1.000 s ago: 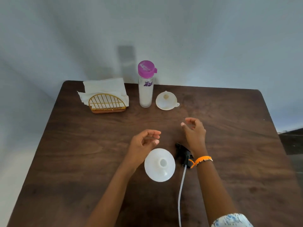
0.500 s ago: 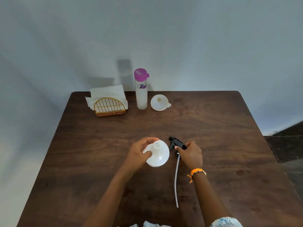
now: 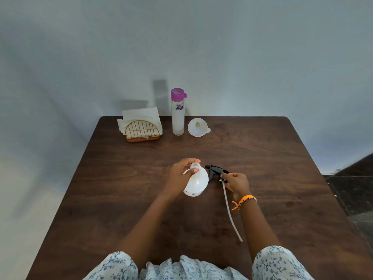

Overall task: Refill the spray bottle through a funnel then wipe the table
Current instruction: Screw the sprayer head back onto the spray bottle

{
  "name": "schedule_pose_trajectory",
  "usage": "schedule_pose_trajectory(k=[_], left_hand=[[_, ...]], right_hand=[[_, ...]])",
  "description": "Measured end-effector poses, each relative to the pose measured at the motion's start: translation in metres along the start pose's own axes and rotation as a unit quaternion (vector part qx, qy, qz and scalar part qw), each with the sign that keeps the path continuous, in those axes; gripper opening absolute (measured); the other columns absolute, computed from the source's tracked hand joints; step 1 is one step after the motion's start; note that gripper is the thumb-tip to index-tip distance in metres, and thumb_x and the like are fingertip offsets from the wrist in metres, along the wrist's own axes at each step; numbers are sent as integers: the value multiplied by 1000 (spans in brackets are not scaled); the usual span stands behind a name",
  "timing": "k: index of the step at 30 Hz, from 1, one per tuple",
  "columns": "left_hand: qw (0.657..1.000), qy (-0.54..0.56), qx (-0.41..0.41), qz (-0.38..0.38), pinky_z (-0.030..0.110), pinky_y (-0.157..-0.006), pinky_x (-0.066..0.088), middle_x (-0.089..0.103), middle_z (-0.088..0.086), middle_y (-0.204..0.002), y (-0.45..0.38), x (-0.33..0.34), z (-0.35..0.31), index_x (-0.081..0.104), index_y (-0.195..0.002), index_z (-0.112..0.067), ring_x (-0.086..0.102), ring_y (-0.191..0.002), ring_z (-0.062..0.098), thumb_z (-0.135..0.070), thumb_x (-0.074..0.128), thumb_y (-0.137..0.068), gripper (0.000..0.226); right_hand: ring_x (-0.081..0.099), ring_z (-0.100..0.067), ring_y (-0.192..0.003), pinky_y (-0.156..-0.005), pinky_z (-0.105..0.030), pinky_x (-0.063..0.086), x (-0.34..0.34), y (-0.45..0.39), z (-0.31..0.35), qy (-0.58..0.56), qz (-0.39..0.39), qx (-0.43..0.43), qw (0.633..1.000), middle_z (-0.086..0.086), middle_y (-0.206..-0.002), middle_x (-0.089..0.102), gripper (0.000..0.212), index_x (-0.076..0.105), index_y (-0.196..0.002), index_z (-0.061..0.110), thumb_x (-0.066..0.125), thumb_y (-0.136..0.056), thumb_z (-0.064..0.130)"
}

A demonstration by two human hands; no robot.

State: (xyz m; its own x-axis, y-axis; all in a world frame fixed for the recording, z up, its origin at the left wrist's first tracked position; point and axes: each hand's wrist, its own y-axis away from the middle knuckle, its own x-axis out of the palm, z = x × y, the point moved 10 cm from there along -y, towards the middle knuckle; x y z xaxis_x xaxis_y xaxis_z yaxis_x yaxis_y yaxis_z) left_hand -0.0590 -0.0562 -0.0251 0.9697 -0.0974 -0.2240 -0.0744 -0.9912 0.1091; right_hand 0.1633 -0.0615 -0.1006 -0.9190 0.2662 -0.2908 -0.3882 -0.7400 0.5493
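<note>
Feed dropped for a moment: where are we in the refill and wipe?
Done: sprayer head is off. In hand: left hand holds the open spray bottle; right hand holds the sprayer. Left: funnel, capped water bottle, napkins untouched.

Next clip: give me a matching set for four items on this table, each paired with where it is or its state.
Items:
1. spray bottle
2. trigger sprayer head
3. funnel
4. water bottle

Places or states:
A. purple lid on, upright at the far edge
B. gripped at its neck by the left hand
C. lying untouched beside the water bottle
D. held by the right hand, off the bottle

Pairs: 1-B, 2-D, 3-C, 4-A
</note>
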Motion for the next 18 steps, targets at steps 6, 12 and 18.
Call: schedule_pose_trajectory(k=[6, 12, 18], left_hand=[[1000, -3, -2, 8, 42, -91, 52, 64, -4, -114, -3, 2, 4, 61, -101, -36, 59, -109, 17, -22, 60, -88, 20], [1000, -14, -12, 2, 36, -87, 54, 63, -3, -118, -6, 2, 12, 60, -105, -36, 58, -109, 18, -31, 61, -86, 19], [1000, -17, -8, 7, 25, -84, 52, 65, -2, -115, -7, 2, 13, 62, -110, -25, 61, -104, 16, -40, 62, -80, 34]], right_hand=[[58, -14, -75, -62, -16, 48, 3, 27, 47, -180, 84, -54, 978, -12, -89, 60, 19, 58, -102, 0, 60, -84, -4], [60, -16, -81, -69, -19, 53, 9, 59, 82, -289, 169, -50, 941, -12, -85, 63, 16, 63, -78, 2, 52, -86, -5], [66, -15, -90, -80, -22, 55, -1, 96, 137, -336, 206, -168, 904, -12, -93, 68, 13, 62, -94, 0, 50, -90, -4]])
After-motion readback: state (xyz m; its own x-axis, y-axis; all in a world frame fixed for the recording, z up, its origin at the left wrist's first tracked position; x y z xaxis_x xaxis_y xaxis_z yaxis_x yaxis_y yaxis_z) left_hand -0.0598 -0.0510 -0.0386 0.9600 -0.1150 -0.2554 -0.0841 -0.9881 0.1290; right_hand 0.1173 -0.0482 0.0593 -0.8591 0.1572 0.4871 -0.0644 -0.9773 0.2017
